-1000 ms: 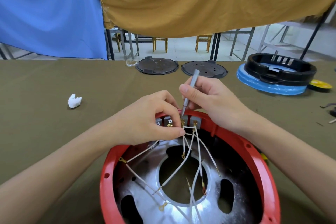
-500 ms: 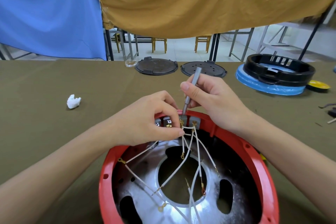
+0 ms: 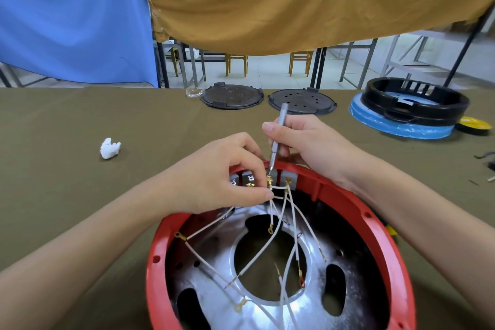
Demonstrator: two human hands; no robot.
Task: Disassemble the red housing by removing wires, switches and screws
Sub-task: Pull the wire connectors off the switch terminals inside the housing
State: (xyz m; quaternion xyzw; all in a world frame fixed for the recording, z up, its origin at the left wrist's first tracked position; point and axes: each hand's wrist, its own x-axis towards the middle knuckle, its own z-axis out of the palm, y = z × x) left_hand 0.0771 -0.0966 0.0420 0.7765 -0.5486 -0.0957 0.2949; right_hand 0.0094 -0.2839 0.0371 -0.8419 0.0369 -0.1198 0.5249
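The round red housing (image 3: 348, 198) lies open side up at the near edge of the table, with a silver metal plate (image 3: 222, 262) inside. Several white wires (image 3: 292, 225) with brass ring ends run from grey switches (image 3: 289, 179) at its far rim. My left hand (image 3: 214, 182) pinches a wire close to the switches. My right hand (image 3: 308, 147) grips a thin grey screwdriver (image 3: 278, 131), whose tip touches a brass terminal on a switch.
The table (image 3: 80, 195) has an olive cloth. A crumpled white tissue (image 3: 109, 148) lies to the left. Two dark round lids (image 3: 231, 96) lie at the far edge, with a black ring on a blue disc (image 3: 407, 112) at the far right. Small dark parts (image 3: 486, 158) lie by the right edge.
The hands have barely moved. The screwdriver stays upright on the same terminal, and the left hand keeps its pinch on the wire.
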